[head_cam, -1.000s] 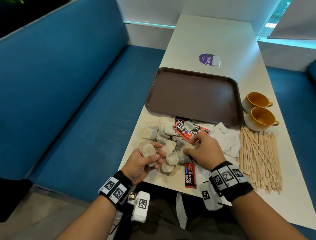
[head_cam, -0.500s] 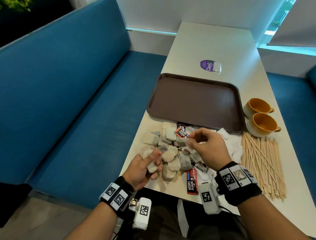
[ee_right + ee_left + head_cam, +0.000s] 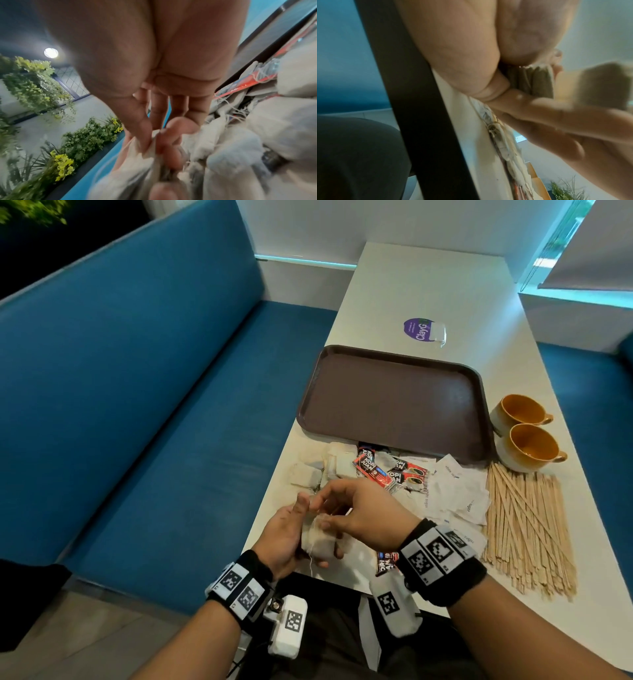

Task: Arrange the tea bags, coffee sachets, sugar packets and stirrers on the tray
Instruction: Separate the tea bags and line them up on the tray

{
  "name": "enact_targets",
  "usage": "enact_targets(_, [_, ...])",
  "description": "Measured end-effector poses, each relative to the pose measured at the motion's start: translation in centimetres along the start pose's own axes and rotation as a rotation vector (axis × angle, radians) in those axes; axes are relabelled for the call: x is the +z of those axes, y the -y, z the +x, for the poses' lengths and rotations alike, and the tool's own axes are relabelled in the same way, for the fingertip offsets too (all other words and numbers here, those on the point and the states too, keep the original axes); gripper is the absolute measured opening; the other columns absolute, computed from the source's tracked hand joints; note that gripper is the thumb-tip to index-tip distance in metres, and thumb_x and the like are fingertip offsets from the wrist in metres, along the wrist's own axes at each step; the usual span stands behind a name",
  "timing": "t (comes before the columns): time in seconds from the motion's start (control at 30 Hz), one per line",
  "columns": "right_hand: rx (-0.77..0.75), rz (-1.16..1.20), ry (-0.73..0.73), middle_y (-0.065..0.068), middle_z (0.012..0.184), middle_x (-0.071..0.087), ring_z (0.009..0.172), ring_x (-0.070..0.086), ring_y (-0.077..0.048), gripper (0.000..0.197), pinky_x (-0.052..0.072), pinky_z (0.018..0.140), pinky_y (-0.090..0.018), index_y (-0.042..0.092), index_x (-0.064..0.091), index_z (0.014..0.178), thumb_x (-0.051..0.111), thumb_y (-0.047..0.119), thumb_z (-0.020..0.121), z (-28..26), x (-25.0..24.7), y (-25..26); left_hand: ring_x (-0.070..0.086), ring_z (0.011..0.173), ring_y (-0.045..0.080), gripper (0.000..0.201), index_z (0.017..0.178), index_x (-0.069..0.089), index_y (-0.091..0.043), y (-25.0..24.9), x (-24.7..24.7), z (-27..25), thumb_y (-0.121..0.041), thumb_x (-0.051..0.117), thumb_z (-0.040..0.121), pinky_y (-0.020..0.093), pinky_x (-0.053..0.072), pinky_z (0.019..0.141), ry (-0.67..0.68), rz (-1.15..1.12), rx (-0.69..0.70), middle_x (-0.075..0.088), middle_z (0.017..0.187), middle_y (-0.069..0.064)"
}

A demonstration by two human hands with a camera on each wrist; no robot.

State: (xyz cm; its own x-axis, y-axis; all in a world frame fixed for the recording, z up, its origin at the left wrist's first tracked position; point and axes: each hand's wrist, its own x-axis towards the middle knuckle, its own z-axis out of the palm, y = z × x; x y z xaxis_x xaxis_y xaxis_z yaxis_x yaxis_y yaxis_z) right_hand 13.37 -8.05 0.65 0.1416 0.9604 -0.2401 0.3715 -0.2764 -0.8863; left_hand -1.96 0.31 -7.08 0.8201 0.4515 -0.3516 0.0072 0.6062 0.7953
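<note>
At the near edge of the white table point(image 3: 428, 289) the left hand point(image 3: 286, 537) gripped a small stack of tea bags point(image 3: 317, 539), its fingers curled around them and its thumb raised beside them; the left wrist view showed the bags' folded edges pressed together between palm and fingers point(image 3: 537, 106). The right hand point(image 3: 356, 517) met it from the other side, thumb and fingertips pinching the top of a tea bag at that stack (the right wrist view was blurred, yet the pinch on the pale paper was plain enough). The rest of the loose tea bags point(image 3: 322, 470) lay heaped just beyond the hands, touching a scatter of red coffee sachets point(image 3: 390, 470), and one more sachet point(image 3: 385, 563) lay under the right wrist by the table edge. White sugar packets point(image 3: 459, 491) were spread to the right of the sachets, and the wooden stirrers point(image 3: 527, 525) lay in a loose sheaf beside those. The brown tray point(image 3: 394, 402) sat behind the heap with nothing on it, its near rim overlapping a sachet. Two orange cups point(image 3: 527, 436) stood just right of the tray, and a purple sticker point(image 3: 419, 328) lay on the table beyond it. A blue bench point(image 3: 137, 392) ran along the left.
</note>
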Motion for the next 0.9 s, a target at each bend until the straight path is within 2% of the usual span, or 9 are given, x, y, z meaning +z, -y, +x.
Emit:
enact_targets(0.1, [0.037,0.020,-0.057,0.002,0.083,0.076,0.066,0.068,-0.004,0.022,0.058,0.069,-0.027,0.019,0.072,0.099,0.079,0.004,0.084,0.2,0.4,-0.2,0.071,0.073,0.037,0.098,0.124,0.065,-0.004,0.0,-0.2,0.0,-0.086,0.057,0.071,0.030,0.055,0.046,0.060,-0.009,-0.012,0.066,0.099,0.034])
enact_targets(0.23, [0.036,0.024,-0.161,0.000,0.089,0.074,0.071,0.068,-0.020,0.031,0.061,0.066,-0.036,0.022,0.072,0.098,0.083,0.002,0.076,0.5,0.6,-0.8,0.070,0.073,0.035,0.095,0.125,0.062,-0.001,0.1,-0.3,0.2,-0.078,0.068,0.071,0.029,0.056,0.044,0.119,-0.007,0.019,0.065,0.100,0.030])
enact_targets(0.37, [-0.004,0.029,-0.205,0.000,0.090,0.073,0.073,0.069,-0.020,0.030,0.062,0.073,-0.038,0.024,0.072,0.098,0.085,0.008,0.075,0.4,0.6,-1.2,0.069,0.064,0.023,0.063,0.107,0.066,0.004,0.3,-0.2,0.2,-0.035,0.094,0.066,0.024,0.051,0.043,0.074,-0.029,0.047,0.071,0.087,0.019])
enact_targets(0.47, [-0.010,0.111,-0.326,-0.003,0.090,0.075,0.080,0.073,-0.023,0.020,0.062,0.078,-0.038,0.020,0.073,0.094,0.086,0.015,0.079,0.2,-0.3,-1.5,0.065,0.065,0.020,0.036,0.110,0.065,0.004,0.2,-0.4,0.2,-0.003,0.078,0.078,0.022,0.047,0.045,0.074,-0.109,0.057,0.067,0.086,0.017])
enact_targets(0.53, [0.030,0.090,-0.431,0.000,0.087,0.074,0.078,0.072,-0.020,0.010,0.061,0.077,-0.039,0.022,0.073,0.090,0.081,0.017,0.085,0.3,-1.5,-2.0,0.062,0.066,0.020,0.041,0.119,0.061,0.003,0.1,-0.6,0.2,0.006,0.068,0.079,0.023,0.046,0.046,0.055,-0.184,0.072,0.065,0.086,0.016])
enact_targets(0.7, [0.205,-0.082,-0.474,0.005,0.078,0.071,0.068,0.061,-0.005,0.007,0.045,0.060,-0.012,0.021,0.073,0.084,0.079,0.024,0.088,0.5,-3.2,-3.3,0.068,0.078,0.025,0.047,0.123,0.058,-0.003,0.0,-0.7,0.2,0.009,0.066,0.078,0.028,0.049,0.047,0.032,-0.182,0.137,0.066,0.091,0.014])
enact_targets(0.73, [0.236,-0.121,-0.443,0.005,0.077,0.071,0.068,0.061,-0.006,0.011,0.047,0.059,-0.013,0.021,0.073,0.084,0.079,0.029,0.088,0.6,-3.1,-3.5,0.068,0.079,0.026,0.049,0.123,0.059,-0.004,0.0,-0.6,0.2,0.008,0.071,0.077,0.028,0.050,0.047,0.034,-0.185,0.143,0.066,0.092,0.014])
enact_targets(0.83, [0.354,-0.349,-0.354,0.007,0.075,0.068,0.072,0.064,-0.010,0.029,0.058,0.070,-0.034,0.026,0.069,0.084,0.076,0.054,0.083,1.1,-2.0,-3.9,0.063,0.071,0.023,0.059,0.122,0.061,-0.005,0.0,-0.5,0.4,-0.006,0.089,0.070,0.025,0.045,0.045,0.037,-0.226,0.140,0.063,0.090,0.016])
enact_targets(0.9, [0.394,-0.487,-0.315,0.010,0.075,0.065,0.074,0.063,-0.008,0.041,0.056,0.069,-0.034,0.029,0.064,0.087,0.074,0.068,0.075,1.2,-1.3,-3.8,0.057,0.065,0.019,0.061,0.120,0.061,-0.006,0.0,-0.5,0.5,-0.020,0.093,0.070,0.022,0.040,0.042,0.007,-0.209,0.130,0.061,0.086,0.014])
